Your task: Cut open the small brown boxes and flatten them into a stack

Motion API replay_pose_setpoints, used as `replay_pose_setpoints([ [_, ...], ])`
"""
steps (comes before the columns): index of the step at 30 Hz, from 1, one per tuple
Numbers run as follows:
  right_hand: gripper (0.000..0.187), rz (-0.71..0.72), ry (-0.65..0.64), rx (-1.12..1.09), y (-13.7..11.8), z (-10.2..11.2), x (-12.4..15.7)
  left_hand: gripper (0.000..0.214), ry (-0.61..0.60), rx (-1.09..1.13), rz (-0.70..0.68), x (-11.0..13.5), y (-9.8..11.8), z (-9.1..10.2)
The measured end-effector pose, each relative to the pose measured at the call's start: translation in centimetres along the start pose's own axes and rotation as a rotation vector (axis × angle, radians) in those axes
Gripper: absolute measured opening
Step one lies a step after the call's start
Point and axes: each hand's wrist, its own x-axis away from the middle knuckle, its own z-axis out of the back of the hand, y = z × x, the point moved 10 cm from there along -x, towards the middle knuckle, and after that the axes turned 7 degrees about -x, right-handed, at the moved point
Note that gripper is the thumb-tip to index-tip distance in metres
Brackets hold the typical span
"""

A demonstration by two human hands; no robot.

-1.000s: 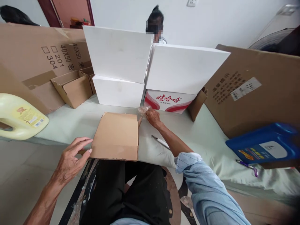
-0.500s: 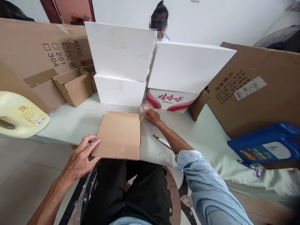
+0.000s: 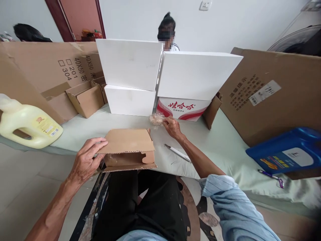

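Note:
A small brown cardboard box [image 3: 129, 141] lies near the front edge of the cloth-covered table, its near end gaping so the hollow inside shows. My left hand [image 3: 87, 155] grips its left side, fingers on top and thumb lower down by the opening. Further back, my right hand [image 3: 173, 128] pinches a crumpled clear plastic wrapping [image 3: 156, 119], with something pinkish-brown showing through it. Right of the box lies a white-handled craft knife [image 3: 177, 152], touched by neither hand.
White boxes [image 3: 129, 63] are stacked at the back, one with red lettering [image 3: 183, 108]. Large cardboard sheets [image 3: 271, 90] stand at both sides. A pale yellow jug [image 3: 47, 122] is left, a blue jug [image 3: 288, 150] right, a purple pen [image 3: 271, 177] before it. A person [image 3: 167, 31] is behind.
The box's near end has come up and now shows its opening, with my left hand closed on its side. My right hand has shifted slightly right with the plastic wrapping. The view has tilted up.

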Motion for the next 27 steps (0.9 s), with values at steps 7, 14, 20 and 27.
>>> replay_pose_setpoints([
  [7,0.023,0.07,0.148,-0.273,-4.8,4.6,4.1,0.024,0.064,0.187,0.214,-2.6,0.4,1.5],
  [14,0.05,0.136,-0.12,-0.74,-14.5,7.2,8.8,0.033,0.118,0.273,0.466,-2.5,-0.9,1.5],
  [20,0.101,0.119,-0.291,-0.392,-17.3,5.1,9.3,0.044,0.021,0.437,0.54,-1.4,-2.2,-1.6],
  [27,0.094,0.092,-0.341,-0.206,-18.2,2.8,9.0,0.01,0.225,0.017,0.051,-1.5,3.0,3.3],
])
